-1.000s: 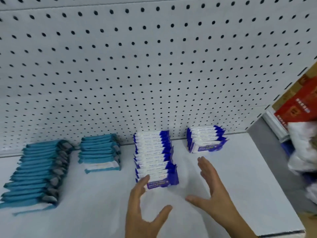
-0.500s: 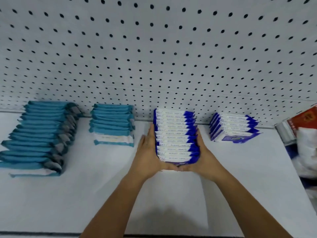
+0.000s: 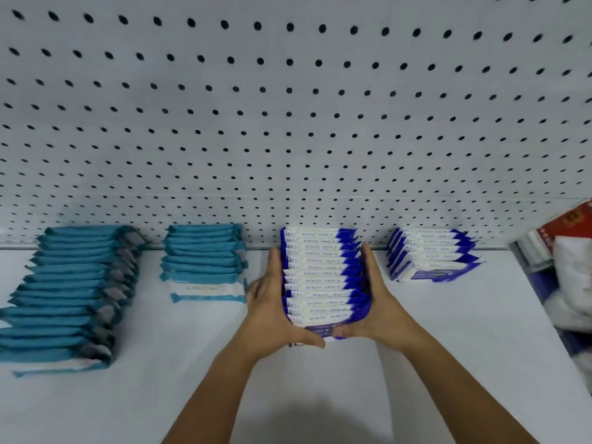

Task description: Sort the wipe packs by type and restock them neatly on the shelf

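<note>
Head view: your left hand [image 3: 275, 304] and right hand [image 3: 375, 299] are flat against the two sides of the middle row of blue-and-white wipe packs [image 3: 317, 277]. The fingers lie straight along its flanks and point toward the back edge of the shelf [image 3: 448, 354]. Both thumbs reach inward across the front pack and almost meet there. You are pressing the row between your palms, not closing your fingers round it. The packs stand on edge, one behind the other, and the row runs from the back edge toward you at about the middle of the shelf.

Toward the right end, a shorter blue-and-white row [image 3: 431, 257] sits against the back edge, apart from your right hand. To your left, a short teal row [image 3: 205, 261] stands near your left hand without touching it. A long teal row [image 3: 70, 298] runs from the back edge toward the front at the left end. The pegboard [image 3: 288, 107] rises behind all four rows. Past the right edge you can see a red box [image 3: 570, 219] and some blurred white packaging [image 3: 573, 283].
</note>
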`<state>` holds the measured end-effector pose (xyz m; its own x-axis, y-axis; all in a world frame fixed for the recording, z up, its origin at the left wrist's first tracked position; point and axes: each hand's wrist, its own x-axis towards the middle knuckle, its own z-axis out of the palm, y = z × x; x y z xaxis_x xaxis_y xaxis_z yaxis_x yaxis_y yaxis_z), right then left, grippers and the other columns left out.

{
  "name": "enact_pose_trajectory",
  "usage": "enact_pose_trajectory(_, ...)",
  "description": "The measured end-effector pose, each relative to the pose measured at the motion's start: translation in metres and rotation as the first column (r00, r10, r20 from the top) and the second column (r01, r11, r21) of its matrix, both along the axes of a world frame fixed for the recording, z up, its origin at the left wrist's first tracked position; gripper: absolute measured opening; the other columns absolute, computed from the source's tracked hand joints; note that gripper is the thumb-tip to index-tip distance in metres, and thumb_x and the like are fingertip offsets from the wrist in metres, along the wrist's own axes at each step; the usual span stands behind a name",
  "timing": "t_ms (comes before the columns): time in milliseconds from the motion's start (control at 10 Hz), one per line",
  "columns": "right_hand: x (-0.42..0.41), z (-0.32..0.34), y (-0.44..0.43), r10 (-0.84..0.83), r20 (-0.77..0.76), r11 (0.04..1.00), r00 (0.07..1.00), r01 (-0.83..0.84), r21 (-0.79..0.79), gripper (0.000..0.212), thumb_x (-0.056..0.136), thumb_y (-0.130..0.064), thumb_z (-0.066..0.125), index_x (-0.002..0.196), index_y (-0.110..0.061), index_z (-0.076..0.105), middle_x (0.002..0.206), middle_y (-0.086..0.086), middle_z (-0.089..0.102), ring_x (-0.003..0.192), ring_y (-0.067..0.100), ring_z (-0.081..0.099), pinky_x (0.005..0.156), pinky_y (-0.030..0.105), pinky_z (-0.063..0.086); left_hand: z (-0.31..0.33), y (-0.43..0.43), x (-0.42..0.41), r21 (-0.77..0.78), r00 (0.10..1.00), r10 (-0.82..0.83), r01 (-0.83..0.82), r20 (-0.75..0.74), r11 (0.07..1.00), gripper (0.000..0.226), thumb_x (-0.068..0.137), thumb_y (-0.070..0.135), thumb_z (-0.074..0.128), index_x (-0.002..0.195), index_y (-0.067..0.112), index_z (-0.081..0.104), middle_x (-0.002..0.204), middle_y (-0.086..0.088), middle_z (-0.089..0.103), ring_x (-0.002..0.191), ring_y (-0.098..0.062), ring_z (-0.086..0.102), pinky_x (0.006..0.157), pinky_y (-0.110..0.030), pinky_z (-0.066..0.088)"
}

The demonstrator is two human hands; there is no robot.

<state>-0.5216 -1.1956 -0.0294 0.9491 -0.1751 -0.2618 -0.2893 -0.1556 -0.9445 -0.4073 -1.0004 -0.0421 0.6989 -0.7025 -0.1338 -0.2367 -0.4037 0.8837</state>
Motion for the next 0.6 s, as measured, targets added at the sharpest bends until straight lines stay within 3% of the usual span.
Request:
enact_pose_trajectory(100, 0.010, -0.002, -0.002, 0.050, 0.014, 0.998, 0.999, -0.049, -0.034, 0.140, 0.057, -0.006, 0.095, 0.149, -0.050, -0.001, 0.150, -0.026, 0.038, 0.136, 0.000, 0.044, 0.100, 0.025, 0.049, -0.003, -0.004, 0.009, 0.002, 0.999, -0.042, 0.042, -0.020, 0.999, 0.161, 0.037, 0.057, 0.097, 0.155, 0.040, -0.012, 0.144, 0.030, 0.043, 0.133, 0.011, 0.033, 0.122, -0.040, 0.020)
enact_pose_trajectory(200, 0.014, -0.009, -0.001, 0.038, 0.022, 0.997, 0.999, -0.036, -0.073, 0.136, 0.057, -0.006, 0.094, 0.153, -0.039, 0.003, 0.149, -0.025, 0.039, 0.137, 0.000, 0.042, 0.105, 0.022, 0.044, -0.005, -0.008, 0.014, -0.062, 0.997, -0.046, 0.042, -0.060, 0.997, 0.149, 0.043, 0.043, 0.101, 0.157, 0.037, 0.005, 0.138, 0.023, 0.055, 0.129, 0.000, 0.051, 0.111, -0.037, 0.044)
enact_pose_trajectory(300, 0.012, -0.008, 0.004, 0.002, 0.034, 0.998, 0.999, 0.000, -0.068, 0.136, 0.057, -0.007, 0.095, 0.155, -0.035, 0.006, 0.147, -0.025, 0.042, 0.134, -0.003, 0.044, 0.102, 0.016, 0.045, -0.002, -0.006, 0.010, -0.145, 0.995, -0.022, 0.008, -0.097, 0.989, 0.140, 0.049, 0.029, 0.101, 0.154, 0.044, 0.010, 0.141, 0.018, 0.055, 0.129, -0.004, 0.053, 0.107, -0.033, 0.047)
enact_pose_trajectory(400, 0.001, -0.006, 0.013, -0.078, 0.042, 0.996, 0.996, 0.079, -0.035, 0.130, 0.055, -0.017, 0.097, 0.151, -0.043, 0.014, 0.142, -0.029, 0.047, 0.130, -0.003, 0.048, 0.096, 0.017, 0.049, -0.002, -0.002, -0.007, -0.170, 0.985, 0.071, -0.098, -0.154, 0.981, 0.124, 0.051, 0.029, 0.101, 0.149, 0.039, 0.026, 0.136, 0.014, 0.060, 0.124, -0.009, 0.059, 0.101, -0.041, 0.053)
enact_pose_trajectory(500, -0.014, -0.009, 0.025, -0.210, 0.003, 0.977, 0.978, 0.210, 0.037, 0.136, 0.048, -0.035, 0.097, 0.153, -0.046, 0.011, 0.147, -0.029, 0.042, 0.133, -0.002, 0.046, 0.104, 0.030, 0.049, -0.003, 0.003, -0.030, -0.107, 0.964, 0.205, -0.224, -0.167, 0.969, 0.120, 0.049, 0.049, 0.098, 0.146, 0.041, 0.027, 0.133, 0.020, 0.061, 0.118, -0.003, 0.061, 0.100, -0.039, 0.053)
enact_pose_trajectory(600, -0.030, -0.002, 0.038, -0.289, 0.012, 0.957, 0.957, 0.289, 0.021, 0.143, 0.046, -0.046, 0.097, 0.155, -0.044, 0.005, 0.157, -0.026, 0.023, 0.140, -0.002, 0.035, 0.102, 0.020, 0.046, 0.008, 0.010, -0.055, -0.048, 0.932, 0.300, -0.316, -0.205, 0.948, 0.127, 0.052, 0.059, 0.092, 0.153, 0.034, 0.020, 0.138, 0.033, 0.047, 0.121, 0.008, 0.054, 0.102, -0.019, 0.047)
